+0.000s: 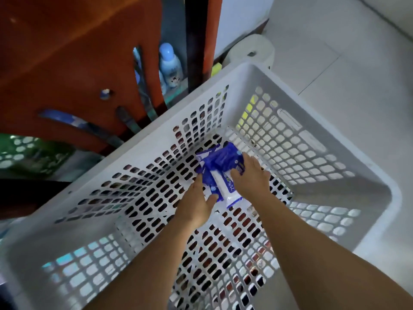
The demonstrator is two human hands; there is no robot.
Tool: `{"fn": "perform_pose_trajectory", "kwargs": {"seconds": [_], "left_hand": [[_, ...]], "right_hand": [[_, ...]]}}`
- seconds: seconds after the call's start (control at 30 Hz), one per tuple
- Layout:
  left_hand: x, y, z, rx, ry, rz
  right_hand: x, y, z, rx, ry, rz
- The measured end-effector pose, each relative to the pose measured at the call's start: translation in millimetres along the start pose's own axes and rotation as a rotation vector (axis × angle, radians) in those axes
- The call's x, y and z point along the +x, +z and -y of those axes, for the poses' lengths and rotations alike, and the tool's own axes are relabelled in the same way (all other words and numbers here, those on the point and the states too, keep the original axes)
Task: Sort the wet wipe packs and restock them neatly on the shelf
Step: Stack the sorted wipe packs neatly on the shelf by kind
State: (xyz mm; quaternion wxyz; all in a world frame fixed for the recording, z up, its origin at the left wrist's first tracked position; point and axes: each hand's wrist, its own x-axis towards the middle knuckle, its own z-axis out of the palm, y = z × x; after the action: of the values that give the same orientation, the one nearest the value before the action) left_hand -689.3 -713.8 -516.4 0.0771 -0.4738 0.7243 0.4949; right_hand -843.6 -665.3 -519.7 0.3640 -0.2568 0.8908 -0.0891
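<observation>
Blue and white wet wipe packs (220, 168) lie in a small pile at the bottom of a large white perforated basket (317, 142). Both my arms reach down into the basket. My left hand (197, 202) grips the pile from its left side, fingers under the packs and thumb on the near edge. My right hand (250, 175) grips the pile from the right, fingers curled over the top pack. How many packs the pile holds is unclear.
An orange-brown wooden shelf unit (78, 63) with cut-outs stands at the upper left, with a pale blue bottle (169, 63) behind it. A white paper roll (252, 50) sits on the tiled floor beyond the basket. A green perforated basket (26, 153) is at the left.
</observation>
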Motion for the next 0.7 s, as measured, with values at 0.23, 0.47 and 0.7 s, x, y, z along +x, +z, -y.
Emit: {"fn": "perform_pose_trajectory", "kwargs": {"seconds": [0.23,0.47,0.7], "left_hand": [[8,-3,3,-0.223,-0.089,-0.328],[2,-3,1,-0.246,-0.084,-0.281],[0,-2,22,-0.153,-0.281,-0.283]], "right_hand": [[-14,3,7,0.250,0.014,0.173],[-33,29,22,0.239,0.047,0.014],[-48,39,20,0.102,-0.066,-0.150]]}}
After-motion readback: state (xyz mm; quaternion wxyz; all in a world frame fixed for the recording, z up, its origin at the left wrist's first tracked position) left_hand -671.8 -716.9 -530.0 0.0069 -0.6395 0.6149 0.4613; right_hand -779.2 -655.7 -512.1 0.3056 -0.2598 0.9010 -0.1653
